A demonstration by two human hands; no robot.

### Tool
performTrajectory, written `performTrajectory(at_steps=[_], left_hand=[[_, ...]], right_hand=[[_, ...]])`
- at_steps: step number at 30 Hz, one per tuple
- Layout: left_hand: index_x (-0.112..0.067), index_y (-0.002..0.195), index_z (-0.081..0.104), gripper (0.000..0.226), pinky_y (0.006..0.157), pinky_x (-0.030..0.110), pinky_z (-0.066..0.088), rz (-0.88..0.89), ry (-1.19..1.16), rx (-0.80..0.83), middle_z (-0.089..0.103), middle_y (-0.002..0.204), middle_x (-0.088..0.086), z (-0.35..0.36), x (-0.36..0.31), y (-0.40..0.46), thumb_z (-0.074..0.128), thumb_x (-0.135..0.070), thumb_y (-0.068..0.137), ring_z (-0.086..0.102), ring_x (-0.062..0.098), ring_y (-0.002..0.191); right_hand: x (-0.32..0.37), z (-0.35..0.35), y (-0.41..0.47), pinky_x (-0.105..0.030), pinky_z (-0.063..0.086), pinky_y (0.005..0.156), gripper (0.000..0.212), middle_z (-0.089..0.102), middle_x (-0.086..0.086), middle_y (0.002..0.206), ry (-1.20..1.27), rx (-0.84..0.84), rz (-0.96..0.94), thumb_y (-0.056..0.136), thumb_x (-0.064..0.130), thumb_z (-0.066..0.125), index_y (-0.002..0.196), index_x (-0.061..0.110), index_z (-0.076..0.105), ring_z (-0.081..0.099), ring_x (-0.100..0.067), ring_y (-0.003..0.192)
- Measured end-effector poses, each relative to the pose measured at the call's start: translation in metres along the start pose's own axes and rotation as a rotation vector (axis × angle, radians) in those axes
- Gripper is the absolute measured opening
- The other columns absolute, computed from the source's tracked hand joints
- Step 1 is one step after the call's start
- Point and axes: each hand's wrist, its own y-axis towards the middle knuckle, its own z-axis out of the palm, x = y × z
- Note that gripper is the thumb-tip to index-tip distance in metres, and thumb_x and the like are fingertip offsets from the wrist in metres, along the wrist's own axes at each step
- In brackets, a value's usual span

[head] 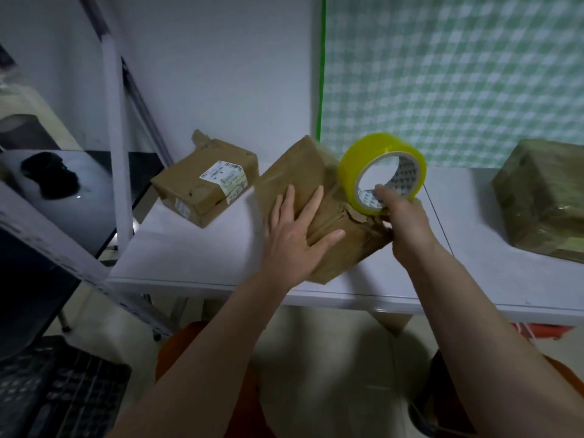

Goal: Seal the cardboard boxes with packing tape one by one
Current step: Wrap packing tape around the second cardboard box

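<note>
A brown cardboard box [303, 172] lies tilted in the middle of the white table [196, 254]. My left hand [294, 235] presses flat on its top with fingers spread. My right hand [401, 216] grips a roll of yellow packing tape [357, 159], fingers hooked through its core, holding it upright against the box's right end. A second box [202, 181] with a white shipping label sits to the left. At the far right of the table is a third box [543, 194].
A wall with green checked cloth [458, 74] rises behind the table. A white metal ladder frame [115, 128] leans at the left beside a dark glossy surface [85, 191]. A black keyboard [47, 390] lies at the lower left.
</note>
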Motion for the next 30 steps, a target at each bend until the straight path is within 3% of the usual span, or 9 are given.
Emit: performTrajectory(at_steps=[2, 5, 9, 12, 16, 19, 21, 25, 30], left_hand=[[-0.052, 0.147, 0.009, 0.084, 0.118, 0.044, 0.008, -0.007, -0.1, 0.01, -0.005, 0.162, -0.002, 0.003, -0.006, 0.003, 0.055, -0.071, 0.079, -0.005, 0.021, 0.148], [-0.052, 0.144, 0.013, 0.093, 0.119, 0.044, 0.015, -0.016, -0.278, -0.011, -0.001, 0.161, -0.006, 0.004, -0.02, 0.009, 0.062, -0.073, 0.068, -0.001, 0.017, 0.148], [-0.059, 0.132, 0.011, 0.09, 0.118, 0.043, 0.021, -0.039, -0.266, -0.012, 0.004, 0.159, -0.009, 0.005, -0.02, 0.003, 0.061, -0.077, 0.059, 0.008, 0.017, 0.147], [-0.057, 0.127, 0.021, 0.082, 0.115, 0.038, 0.024, -0.044, -0.258, -0.047, 0.007, 0.158, -0.011, 0.002, -0.007, -0.004, 0.061, -0.078, 0.059, 0.016, 0.015, 0.145], [-0.049, 0.127, 0.035, 0.077, 0.114, 0.047, 0.029, -0.051, -0.246, -0.037, 0.016, 0.157, -0.005, -0.004, 0.007, -0.016, 0.063, -0.075, 0.061, 0.02, 0.017, 0.144], [-0.038, 0.129, 0.039, 0.077, 0.114, 0.047, 0.027, -0.032, -0.231, -0.061, 0.022, 0.155, 0.0, -0.008, 0.011, -0.018, 0.073, -0.063, 0.065, 0.019, 0.017, 0.144], [-0.034, 0.129, 0.039, 0.082, 0.118, 0.046, 0.019, -0.018, -0.161, -0.063, 0.014, 0.159, 0.0, -0.011, 0.009, -0.015, 0.075, -0.064, 0.062, 0.009, 0.016, 0.146], [-0.027, 0.146, 0.025, 0.118, 0.121, 0.041, 0.0, 0.012, 0.014, -0.063, -0.008, 0.162, -0.003, -0.012, -0.009, -0.006, 0.067, -0.081, 0.05, -0.014, 0.009, 0.146], [-0.023, 0.153, -0.002, 0.129, 0.115, 0.027, -0.005, -0.013, 0.033, -0.06, 0.007, 0.162, 0.0, -0.003, -0.025, 0.006, 0.065, -0.08, 0.058, 0.0, 0.014, 0.147]], right_hand=[[0.016, 0.002, -0.005, -0.029, 0.051, 0.059, 0.014, 0.068, 0.008, 0.061, -0.113, -0.016, -0.127, 0.081, 0.027, 0.064, 0.07, 0.018, 0.064, 0.067, -0.014, 0.064], [0.024, 0.005, -0.014, -0.04, 0.054, 0.071, 0.02, 0.068, 0.004, 0.068, -0.286, -0.004, -0.25, 0.081, 0.027, 0.061, 0.063, 0.019, 0.064, 0.068, -0.023, 0.076], [0.015, 0.008, -0.022, -0.052, 0.051, 0.084, 0.022, 0.07, -0.013, 0.087, -0.488, -0.009, -0.312, 0.086, 0.031, 0.057, 0.069, 0.018, 0.062, 0.064, -0.034, 0.089], [0.018, 0.005, -0.02, -0.045, 0.052, 0.079, 0.021, 0.07, -0.013, 0.089, -0.547, -0.028, -0.362, 0.087, 0.03, 0.055, 0.082, 0.014, 0.067, 0.064, -0.033, 0.088], [0.021, -0.005, -0.017, -0.027, 0.047, 0.063, 0.011, 0.073, -0.009, 0.085, -0.268, -0.056, -0.325, 0.087, 0.019, 0.056, 0.083, 0.019, 0.067, 0.069, -0.016, 0.077], [0.012, -0.002, -0.018, -0.033, 0.049, 0.067, 0.01, 0.073, -0.004, 0.082, -0.285, -0.069, -0.34, 0.084, 0.027, 0.061, 0.076, 0.023, 0.066, 0.068, -0.021, 0.083], [0.009, 0.002, -0.019, -0.038, 0.052, 0.075, 0.011, 0.071, -0.001, 0.08, -0.265, -0.097, -0.333, 0.082, 0.025, 0.065, 0.071, 0.024, 0.066, 0.067, -0.022, 0.084], [0.004, 0.002, -0.019, -0.032, 0.052, 0.067, 0.015, 0.065, 0.01, 0.071, -0.228, -0.146, -0.309, 0.079, 0.019, 0.07, 0.068, 0.027, 0.063, 0.065, -0.011, 0.072], [-0.001, 0.004, -0.025, -0.019, 0.051, 0.057, 0.016, 0.066, 0.013, 0.068, -0.233, -0.072, -0.319, 0.077, 0.018, 0.074, 0.068, 0.027, 0.064, 0.064, 0.002, 0.061]])
